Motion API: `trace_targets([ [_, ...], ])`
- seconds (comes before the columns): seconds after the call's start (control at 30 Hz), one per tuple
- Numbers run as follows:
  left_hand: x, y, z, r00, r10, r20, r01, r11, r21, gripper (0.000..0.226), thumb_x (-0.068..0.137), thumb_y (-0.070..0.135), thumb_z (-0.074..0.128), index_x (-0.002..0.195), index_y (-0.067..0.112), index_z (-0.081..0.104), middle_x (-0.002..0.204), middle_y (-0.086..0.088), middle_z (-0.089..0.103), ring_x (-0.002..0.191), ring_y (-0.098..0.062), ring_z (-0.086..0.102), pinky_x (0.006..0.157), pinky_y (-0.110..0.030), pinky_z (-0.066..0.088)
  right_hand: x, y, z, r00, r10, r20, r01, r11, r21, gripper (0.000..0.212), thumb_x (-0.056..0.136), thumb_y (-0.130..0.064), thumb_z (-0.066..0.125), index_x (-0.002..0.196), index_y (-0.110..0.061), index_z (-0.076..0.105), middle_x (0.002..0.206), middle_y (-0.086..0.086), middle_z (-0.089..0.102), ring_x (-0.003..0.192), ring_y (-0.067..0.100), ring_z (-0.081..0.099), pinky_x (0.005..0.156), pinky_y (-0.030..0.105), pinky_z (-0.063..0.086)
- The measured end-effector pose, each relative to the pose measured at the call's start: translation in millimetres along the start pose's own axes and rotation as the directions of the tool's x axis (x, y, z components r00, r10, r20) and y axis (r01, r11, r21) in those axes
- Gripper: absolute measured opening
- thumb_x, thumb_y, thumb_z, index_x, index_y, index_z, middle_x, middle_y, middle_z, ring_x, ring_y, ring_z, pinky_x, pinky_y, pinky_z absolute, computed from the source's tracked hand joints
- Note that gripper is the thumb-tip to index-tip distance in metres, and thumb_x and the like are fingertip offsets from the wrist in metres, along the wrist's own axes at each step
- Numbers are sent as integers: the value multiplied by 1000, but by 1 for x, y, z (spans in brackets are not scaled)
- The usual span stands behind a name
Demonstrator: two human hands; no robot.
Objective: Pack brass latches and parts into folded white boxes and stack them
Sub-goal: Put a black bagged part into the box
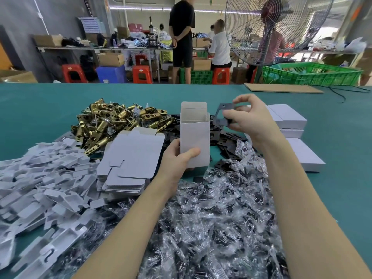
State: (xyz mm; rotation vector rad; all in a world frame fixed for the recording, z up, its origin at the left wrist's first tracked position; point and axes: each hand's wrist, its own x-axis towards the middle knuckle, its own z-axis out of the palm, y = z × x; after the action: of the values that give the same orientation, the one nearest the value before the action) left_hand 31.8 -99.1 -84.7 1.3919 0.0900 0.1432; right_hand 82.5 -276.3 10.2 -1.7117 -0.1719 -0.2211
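My left hand (178, 158) grips an upright folded white box (194, 135) with its top flap open, at the table's middle. Just right of the box's mouth, my right hand (249, 119) pinches a flat black plate (222, 115). A heap of brass latches (112, 121) lies behind and to the left. More black plates (225, 141) are scattered behind the box. Closed white boxes (289, 119) are stacked at the right.
A stack of flat unfolded white boxes (128, 164) sits left of my left hand. White card inserts (42, 178) pile at the far left. Clear bags of black parts (211, 214) cover the front. A fan (269, 29) and green crate (314, 74) stand beyond the green table (40, 105).
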Motion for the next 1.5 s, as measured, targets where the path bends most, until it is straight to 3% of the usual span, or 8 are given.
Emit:
trace_targets([
  [0.07,0,0,0,1000,0,6,0,1000,5,32,88,12,74,116,23,63,115,-2,71,105,-22,68,80,-32,59,-2,-9,-3,998,-43,34,43,999,4,32,90,0,67,108,-26,59,94,13,68,90,30,74,77,41,64],
  [0.17,-2,0,1,1000,1,27,-1,1000,-9,35,86,11,77,115,23,63,112,-2,72,99,-19,70,68,-25,58,-8,-24,-5,979,-158,130,163,986,-30,30,92,-2,66,108,-26,72,95,11,71,91,26,76,76,36,64],
  [0.37,-4,1,2,993,36,109,-38,999,19,39,81,6,82,115,22,71,109,-2,76,98,-18,73,73,-29,61,-15,-42,2,917,-340,207,386,888,-250,14,93,-16,71,95,-24,81,92,-7,76,93,13,73,91,40,59],
  [0.63,-7,5,2,986,48,157,-54,998,33,36,81,8,82,111,26,71,103,6,77,90,-9,73,71,-23,58,-16,-41,5,864,-302,402,493,666,-560,19,93,-20,69,88,-37,77,87,-14,72,83,9,65,63,4,42],
  [0.9,-8,6,2,982,47,180,-52,998,20,36,83,8,80,112,28,71,107,5,77,97,-12,73,76,-25,60,-18,-40,13,836,-269,477,535,590,-604,14,98,-18,60,99,-29,68,84,-21,65,74,-2,57,70,30,45],
  [1.03,-8,5,3,985,45,169,-47,999,10,37,84,8,79,116,24,70,109,3,76,101,-16,72,77,-27,60,-19,-41,11,836,-223,501,527,576,-624,10,100,-21,60,100,-29,66,92,-14,68,92,14,63,85,38,53],
  [1.33,-9,3,3,981,54,185,-63,997,45,35,83,9,80,113,26,71,109,2,76,99,-13,72,78,-24,59,-22,-43,11,841,-45,540,480,523,-704,22,100,-21,54,96,-39,65,87,-22,62,90,12,59,82,34,51],
  [1.5,-8,4,3,983,49,177,-60,997,52,37,84,11,81,115,27,70,110,4,76,98,-10,72,77,-22,58,-25,-47,10,870,-20,493,427,532,-731,37,97,-14,45,101,-39,72,108,-11,72,100,15,64,87,37,55],
])
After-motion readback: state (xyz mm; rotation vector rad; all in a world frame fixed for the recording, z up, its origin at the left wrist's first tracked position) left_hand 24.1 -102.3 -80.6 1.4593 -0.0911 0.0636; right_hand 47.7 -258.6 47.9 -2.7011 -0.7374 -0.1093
